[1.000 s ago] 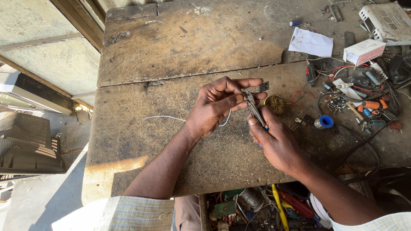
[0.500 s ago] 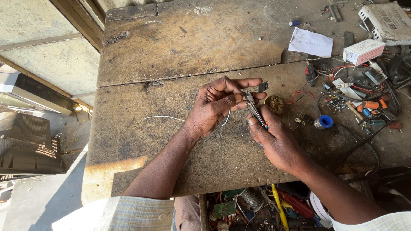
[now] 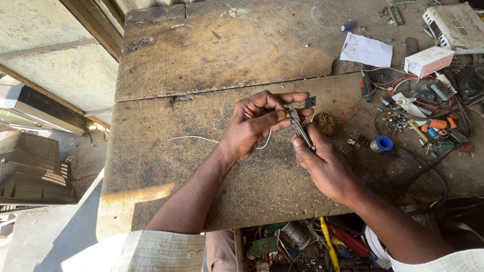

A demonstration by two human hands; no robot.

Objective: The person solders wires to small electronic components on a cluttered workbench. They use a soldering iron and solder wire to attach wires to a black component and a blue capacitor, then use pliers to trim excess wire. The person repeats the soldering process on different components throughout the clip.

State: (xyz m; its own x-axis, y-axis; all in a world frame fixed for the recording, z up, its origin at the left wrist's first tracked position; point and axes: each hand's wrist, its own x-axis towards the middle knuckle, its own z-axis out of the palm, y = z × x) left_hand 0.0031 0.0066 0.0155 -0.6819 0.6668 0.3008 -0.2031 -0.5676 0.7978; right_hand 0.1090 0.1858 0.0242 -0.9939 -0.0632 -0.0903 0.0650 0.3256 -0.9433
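Rough, matt wooden workbench [image 3: 201, 166]; shiny metal pliers [image 3: 298, 127]; white paper [image 3: 366, 50].

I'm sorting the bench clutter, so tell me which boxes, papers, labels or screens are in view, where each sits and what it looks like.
Small carton: far right of the bench, oblong, white with a pink end.
Paper sheet: left of the carton, flat, white, faint writing.
White device casing: top right corner, boxy, with dark printed panels.
Old television set: on the ground at far left, dark, vented back showing.
No lit screen shows.

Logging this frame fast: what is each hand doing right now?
Left hand: closed, pinching a thin white wire at the tool's tip.
Right hand: closed around the handles of small pliers.
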